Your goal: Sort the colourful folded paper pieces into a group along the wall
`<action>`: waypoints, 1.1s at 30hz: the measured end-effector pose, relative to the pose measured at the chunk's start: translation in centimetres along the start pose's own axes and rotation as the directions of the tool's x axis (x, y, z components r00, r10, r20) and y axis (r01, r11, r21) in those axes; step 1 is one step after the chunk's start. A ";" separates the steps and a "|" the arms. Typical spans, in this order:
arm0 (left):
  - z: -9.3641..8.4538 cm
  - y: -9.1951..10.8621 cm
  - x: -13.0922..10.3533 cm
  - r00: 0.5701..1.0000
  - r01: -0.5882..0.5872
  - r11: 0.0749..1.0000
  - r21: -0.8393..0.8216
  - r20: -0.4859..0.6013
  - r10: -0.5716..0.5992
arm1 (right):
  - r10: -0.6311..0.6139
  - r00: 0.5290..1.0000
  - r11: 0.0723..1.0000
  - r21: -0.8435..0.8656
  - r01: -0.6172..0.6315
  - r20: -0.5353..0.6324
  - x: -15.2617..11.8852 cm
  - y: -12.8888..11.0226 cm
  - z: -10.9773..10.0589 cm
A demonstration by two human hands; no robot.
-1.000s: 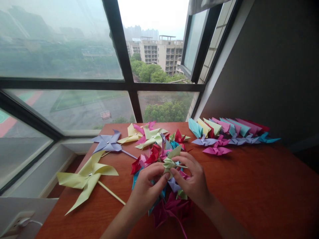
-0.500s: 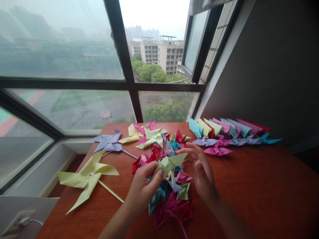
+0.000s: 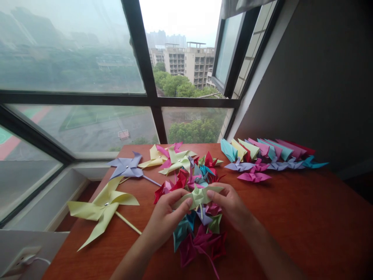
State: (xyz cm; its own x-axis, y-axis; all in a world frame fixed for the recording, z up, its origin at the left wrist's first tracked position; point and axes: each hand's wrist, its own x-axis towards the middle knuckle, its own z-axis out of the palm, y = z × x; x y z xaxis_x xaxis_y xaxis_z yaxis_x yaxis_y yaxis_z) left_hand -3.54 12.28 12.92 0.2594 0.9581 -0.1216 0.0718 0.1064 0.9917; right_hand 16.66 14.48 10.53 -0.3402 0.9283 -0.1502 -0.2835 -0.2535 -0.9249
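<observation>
Between my hands is a pale green origami crane (image 3: 199, 196), held above the middle of the table with its wings spread sideways. My left hand (image 3: 170, 210) pinches one wing between thumb and fingers. The other wing is gripped by my right hand (image 3: 229, 204), its thumb in front near the crane's body. Under and around the crane lies a pile of folded paper pieces (image 3: 186, 181) in red, pink, blue, purple and green. Closer to me are magenta folded pieces (image 3: 201, 243) with a thin pink stem. My fingers and the crane hide part of the pile.
On the left lies a yellow paper pinwheel (image 3: 106, 204) on a stick, with a lavender pinwheel (image 3: 125, 166) behind it. More pinwheels (image 3: 178, 160) sit at the back. Rows of folded cranes (image 3: 262, 149) line the back right of the wooden table (image 3: 291, 221). Windows stand behind.
My right hand has moved in from beside the crane and closed on its right wing. The crane now faces me with both wings stretched out; before, only my left hand held it.
</observation>
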 end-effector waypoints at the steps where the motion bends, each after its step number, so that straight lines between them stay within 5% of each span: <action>1: -0.1 0.0 0.0 1.000 0.031 0.997 -0.076 0.005 -0.030 | 0.012 1.000 0.997 0.073 -0.013 0.017 0.0 0.0 -0.1; 5: -0.5 -0.3 0.1 0.994 0.108 0.943 -0.314 0.029 -0.104 | 0.051 0.998 0.963 0.265 -0.055 0.024 0.2 0.2 -0.4; 13: -0.5 -0.5 0.0 0.994 0.106 0.804 -0.585 0.030 -0.109 | 0.047 0.999 0.923 0.384 -0.038 -0.014 0.6 0.5 -0.5; 27: -0.3 0.0 0.2 0.991 0.015 0.806 -0.592 -0.096 -0.088 | 0.085 0.991 0.880 0.473 -0.027 -0.102 1.1 0.8 -0.7; 33: -0.5 -0.4 0.3 0.988 0.001 0.906 -0.422 -0.138 -0.066 | -0.057 0.950 0.977 0.179 0.117 -0.308 1.3 0.7 -0.6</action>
State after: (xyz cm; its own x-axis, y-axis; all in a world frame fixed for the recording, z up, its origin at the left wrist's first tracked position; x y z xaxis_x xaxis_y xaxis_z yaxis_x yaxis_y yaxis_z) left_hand -3.97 12.61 12.51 0.1184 0.9765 -0.1799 -0.3414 0.2101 0.9161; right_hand 16.57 15.70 9.48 -0.0305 0.9799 -0.1972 -0.4770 -0.1877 -0.8586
